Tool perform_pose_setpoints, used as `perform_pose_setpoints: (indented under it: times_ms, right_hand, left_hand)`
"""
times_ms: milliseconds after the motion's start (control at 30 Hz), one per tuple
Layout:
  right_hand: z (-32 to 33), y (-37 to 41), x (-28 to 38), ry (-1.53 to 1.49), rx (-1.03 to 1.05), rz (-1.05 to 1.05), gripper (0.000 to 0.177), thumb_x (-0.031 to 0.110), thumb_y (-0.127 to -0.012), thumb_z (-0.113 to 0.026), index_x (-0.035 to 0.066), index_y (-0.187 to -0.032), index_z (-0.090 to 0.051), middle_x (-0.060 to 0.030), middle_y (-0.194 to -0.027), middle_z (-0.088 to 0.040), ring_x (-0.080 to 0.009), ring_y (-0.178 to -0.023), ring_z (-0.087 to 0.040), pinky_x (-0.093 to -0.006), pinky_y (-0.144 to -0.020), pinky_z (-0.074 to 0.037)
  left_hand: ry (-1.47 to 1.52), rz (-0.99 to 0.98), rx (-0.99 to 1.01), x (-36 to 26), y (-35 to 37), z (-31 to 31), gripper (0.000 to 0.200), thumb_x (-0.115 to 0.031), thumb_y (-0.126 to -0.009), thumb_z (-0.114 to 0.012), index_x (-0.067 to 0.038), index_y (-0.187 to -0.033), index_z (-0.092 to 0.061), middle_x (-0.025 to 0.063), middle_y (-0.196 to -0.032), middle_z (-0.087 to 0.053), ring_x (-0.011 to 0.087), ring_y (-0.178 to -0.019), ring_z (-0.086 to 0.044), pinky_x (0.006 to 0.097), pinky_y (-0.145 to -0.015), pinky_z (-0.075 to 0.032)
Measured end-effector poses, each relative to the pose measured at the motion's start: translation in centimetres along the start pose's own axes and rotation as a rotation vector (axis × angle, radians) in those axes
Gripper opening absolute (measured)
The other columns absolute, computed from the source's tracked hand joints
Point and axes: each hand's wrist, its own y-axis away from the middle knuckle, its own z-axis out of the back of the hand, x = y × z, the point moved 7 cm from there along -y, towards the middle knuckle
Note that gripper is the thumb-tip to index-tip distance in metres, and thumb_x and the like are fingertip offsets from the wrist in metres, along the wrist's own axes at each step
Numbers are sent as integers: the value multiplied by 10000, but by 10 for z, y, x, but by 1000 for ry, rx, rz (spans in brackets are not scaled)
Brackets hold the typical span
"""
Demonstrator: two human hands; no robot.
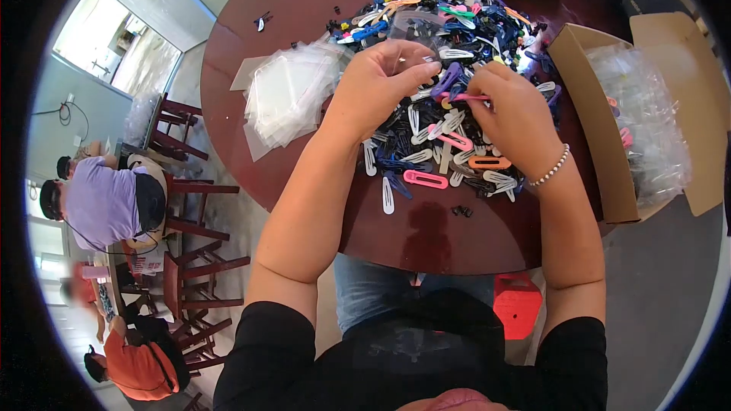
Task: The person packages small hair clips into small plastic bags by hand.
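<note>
A large heap of snap hair clips (449,137) in black, white, blue, pink and orange covers the middle of the round table. My left hand (381,84) is above the heap's left side, its fingers curled around the near edge of a clear plastic bag (417,24). My right hand (512,106) pinches a pink hair clip (474,97) between thumb and fingers over the heap. Close to that clip is a purple hair clip (449,76). Beside my left forearm lies a stack of flat clear plastic bags (289,91).
An open cardboard box (586,129) with filled clear bags (640,122) stands at the right. Small black claw clips (461,211) lie near the edge of the dark red table (304,15). Two people (114,198) (141,361) sit at the left near wooden stools (202,281).
</note>
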Motion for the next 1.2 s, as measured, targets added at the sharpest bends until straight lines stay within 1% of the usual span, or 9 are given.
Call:
perform_pose_setpoints:
  times_ms: [200,267,400,500,600,933,1033,1133,1200]
  right_hand:
    - [17,-1,3,-228,88,-146,82,33,-790,-672,24,-833,-603,-74,-678,-553,-108,-536,-499,-266,-505,-402]
    - [4,7,20,-417,374,-89,83,23,-784,-671,27,-833,-604,-71,-684,-562,-118,-543,-517,-262,-514,-412]
    - [-25,29,60,-115,458,269,79,82,-787,-633,31,-788,-572,-112,-801,-598,-278,-726,-627,-387,-606,-499]
    - [-51,41,66,109,633,186,72,87,-786,-598,30,-824,-575,-127,-839,-603,-318,-776,-631,-415,-649,-506]
    - [-60,41,68,68,604,125,95,86,-796,-594,35,-875,-583,-129,-847,-597,-333,-794,-625,-418,-674,-506]
    - [-57,34,59,-40,573,104,82,77,-793,-617,51,-870,-605,-121,-870,-610,-335,-848,-609,-421,-705,-493]
    - [-41,25,61,-161,514,157,62,49,-786,-627,48,-847,-611,-111,-821,-585,-293,-777,-611,-380,-660,-493]
    - [-7,13,59,-381,397,89,93,10,-791,-649,27,-877,-616,-59,-793,-583,-162,-666,-583,-283,-585,-463]
    - [15,9,40,-530,238,-196,115,-15,-810,-668,2,-915,-626,-14,-801,-590,-48,-619,-508,-203,-537,-405]
  left_hand:
    - [-25,-2,-1,2,-1,0,311,-213,-862,-692,-29,-1103,-626,55,-1027,-688,109,-936,-628,241,-753,-472]
    - [-36,-18,4,1,-1,1,325,-218,-858,-695,-24,-1109,-627,57,-1028,-686,108,-935,-621,244,-750,-472]
    - [-18,-43,29,3,-3,0,329,-228,-851,-702,-20,-1097,-635,41,-1003,-685,107,-923,-612,253,-751,-470]
    - [2,-84,-26,0,-3,0,322,-199,-805,-750,18,-1021,-652,54,-871,-668,98,-794,-603,246,-713,-486]
    - [-59,-76,24,1,-2,0,328,-240,-838,-717,-17,-1067,-645,29,-976,-676,95,-883,-599,250,-728,-467]
    - [-97,-88,39,-5,0,-3,329,-237,-837,-721,0,-1051,-643,30,-949,-668,85,-856,-595,245,-704,-466]
    - [-93,-60,68,-4,0,-4,318,-209,-847,-709,2,-1074,-634,42,-983,-672,100,-900,-611,250,-727,-478]
    - [-50,-52,100,-2,1,-7,331,-194,-853,-701,14,-1098,-622,56,-1011,-667,116,-932,-618,259,-793,-489]
    - [-73,-58,124,-1,1,-9,339,-164,-858,-693,27,-1125,-606,70,-1031,-662,127,-960,-617,270,-858,-485]
